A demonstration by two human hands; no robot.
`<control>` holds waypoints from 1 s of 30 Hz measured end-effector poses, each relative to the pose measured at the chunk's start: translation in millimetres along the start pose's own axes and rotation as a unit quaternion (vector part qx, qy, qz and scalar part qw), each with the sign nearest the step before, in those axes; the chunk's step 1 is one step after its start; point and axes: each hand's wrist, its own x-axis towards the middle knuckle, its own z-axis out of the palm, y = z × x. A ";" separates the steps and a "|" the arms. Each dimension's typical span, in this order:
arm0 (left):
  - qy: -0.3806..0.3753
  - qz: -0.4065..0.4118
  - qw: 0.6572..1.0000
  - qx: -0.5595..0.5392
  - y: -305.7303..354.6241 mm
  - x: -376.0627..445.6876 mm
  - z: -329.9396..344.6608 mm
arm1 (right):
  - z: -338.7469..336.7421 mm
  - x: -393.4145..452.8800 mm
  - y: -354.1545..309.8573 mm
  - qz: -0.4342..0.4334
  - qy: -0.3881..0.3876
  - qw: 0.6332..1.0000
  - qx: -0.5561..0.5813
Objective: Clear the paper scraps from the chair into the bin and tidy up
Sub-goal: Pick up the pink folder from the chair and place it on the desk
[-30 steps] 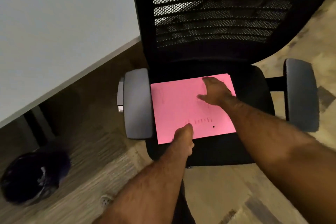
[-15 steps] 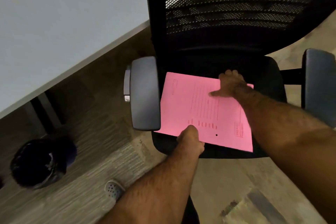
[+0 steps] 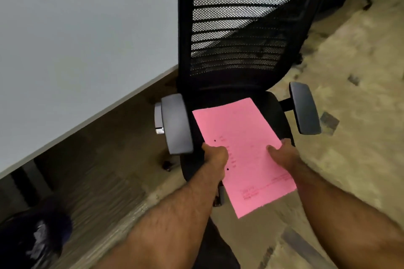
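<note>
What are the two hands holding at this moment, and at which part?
Both hold the pink paper: the left hand pinches its left edge, the right hand its right edge.

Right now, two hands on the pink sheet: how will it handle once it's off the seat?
Probably floppy: the pink sheet is thin, and its near end overhangs the chair seat unsupported. Likely very light; the left hand and right hand hold it only at its edges. It could crease if gripped hard.
</note>
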 end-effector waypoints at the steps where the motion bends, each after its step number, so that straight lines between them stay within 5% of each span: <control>1: -0.014 0.027 1.000 0.006 3.8 -9.4 -8.5 | -1.8 -18.1 2.0 0.004 0.011 1.000 0.023; 8: -0.081 0.217 0.966 0.114 39.2 -67.9 -108.3 | -9.4 -138.3 -29.3 -0.070 0.052 0.987 0.137; 17: -0.124 0.330 0.930 0.106 53.5 -118.2 -278.0 | 17.3 -234.7 -136.7 -0.186 0.007 0.935 0.301; 24: -0.005 0.294 0.956 0.018 44.9 -123.8 -385.6 | 47.2 -274.0 -242.9 -0.263 -0.038 0.908 0.325; 30: 0.118 0.331 0.936 -0.017 63.4 -111.8 -447.6 | 73.4 -293.4 -335.3 -0.324 -0.082 0.893 0.302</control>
